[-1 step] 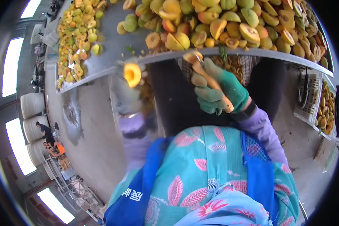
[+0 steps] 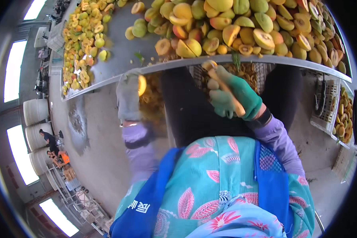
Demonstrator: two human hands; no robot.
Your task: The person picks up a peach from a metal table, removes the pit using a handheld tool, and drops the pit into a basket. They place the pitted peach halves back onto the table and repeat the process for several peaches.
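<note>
My left hand, in a grey glove, is at the table's near edge. Its fingers close on a yellow peach half, seen nearly edge-on and partly hidden by the glove. In a green glove, my right hand wraps round a wooden-handled pitting tool. The tool slants up and left, its small metal end by the table's rim and apart from the fruit. A heap of halved yellow-green peaches lies beyond it on the metal table.
More peach halves cover the table's far left. Below the edge are a blurred container of orange scraps and a crate with scraps between my legs. A white crate of fruit stands right. Two people are far left.
The peach half has turned from showing its hollow cut face to nearly edge-on and dropped slightly. My left hand has shifted a little left and upward; my right hand has barely moved.
</note>
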